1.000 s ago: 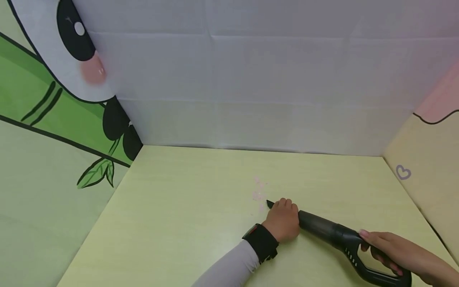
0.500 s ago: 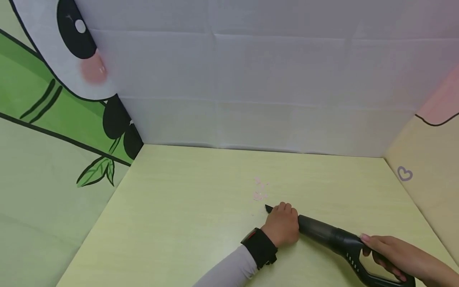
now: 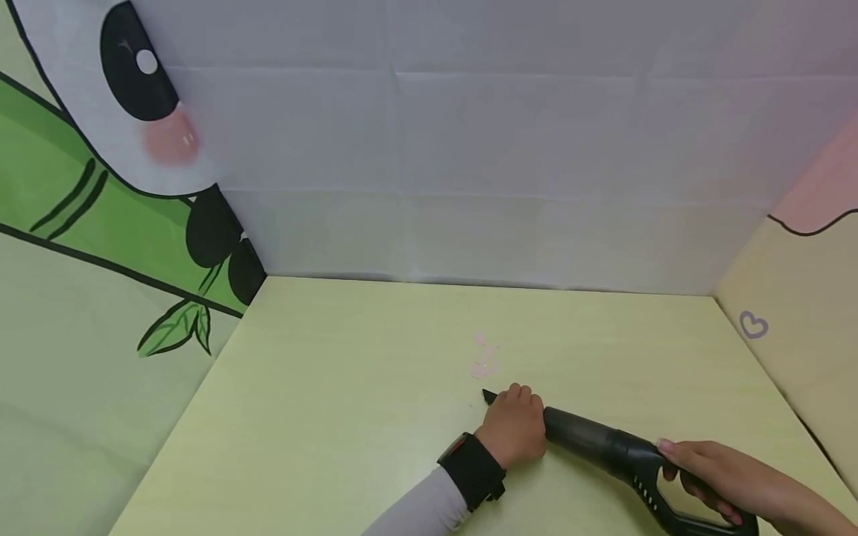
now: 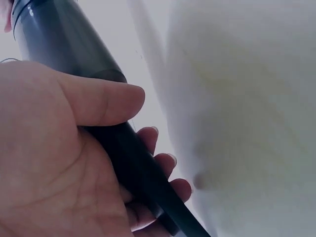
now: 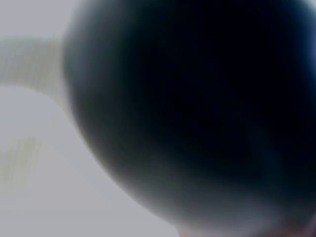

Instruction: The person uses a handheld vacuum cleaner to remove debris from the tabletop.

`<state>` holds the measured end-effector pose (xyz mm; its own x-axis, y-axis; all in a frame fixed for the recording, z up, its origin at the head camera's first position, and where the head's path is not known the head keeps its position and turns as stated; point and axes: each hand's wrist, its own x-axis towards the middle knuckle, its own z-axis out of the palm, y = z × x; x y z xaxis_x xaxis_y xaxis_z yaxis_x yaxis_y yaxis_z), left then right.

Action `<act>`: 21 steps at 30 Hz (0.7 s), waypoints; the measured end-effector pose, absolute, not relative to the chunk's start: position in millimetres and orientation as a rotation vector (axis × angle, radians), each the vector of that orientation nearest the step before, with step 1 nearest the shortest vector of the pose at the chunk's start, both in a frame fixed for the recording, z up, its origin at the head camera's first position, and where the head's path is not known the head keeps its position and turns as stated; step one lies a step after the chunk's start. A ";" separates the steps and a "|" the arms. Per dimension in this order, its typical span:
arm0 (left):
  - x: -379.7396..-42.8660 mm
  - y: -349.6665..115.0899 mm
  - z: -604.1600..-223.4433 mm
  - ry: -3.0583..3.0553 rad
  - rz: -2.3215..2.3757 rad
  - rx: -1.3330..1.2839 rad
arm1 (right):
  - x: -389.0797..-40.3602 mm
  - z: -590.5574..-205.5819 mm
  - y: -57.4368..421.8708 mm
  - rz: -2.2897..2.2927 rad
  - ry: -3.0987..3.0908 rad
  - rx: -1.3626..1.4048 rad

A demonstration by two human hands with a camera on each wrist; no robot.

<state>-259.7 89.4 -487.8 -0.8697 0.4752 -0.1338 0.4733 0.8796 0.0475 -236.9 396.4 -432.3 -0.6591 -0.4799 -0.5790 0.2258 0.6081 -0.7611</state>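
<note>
Pale green counter, walled by printed panels, carries a black handheld vacuum lying low across it. Right hand wraps the handle; left hand curls round the nozzle, fingers closed on it. Pink crumbs sit just beyond the nozzle tip — best keep the tip flat and ease forward slowly.
</note>
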 end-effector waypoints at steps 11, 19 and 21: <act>-271.1 91.9 -491.2 2.904 0.030 0.697 | -263.7 -444.5 405.5 -1.082 1.994 -0.229; -300.4 120.1 -500.6 2.954 -0.054 0.761 | -289.7 -451.9 429.7 -1.038 2.046 -0.226; -310.1 127.1 -503.3 2.945 -0.084 0.765 | -297.2 -455.5 436.3 -1.033 2.052 -0.225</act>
<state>-310.1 127.1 -503.3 -0.8694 0.4822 -0.1079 0.4876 0.8726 -0.0287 -297.2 436.3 -455.5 -0.6566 -0.4763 -0.5849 0.1862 0.6490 -0.7376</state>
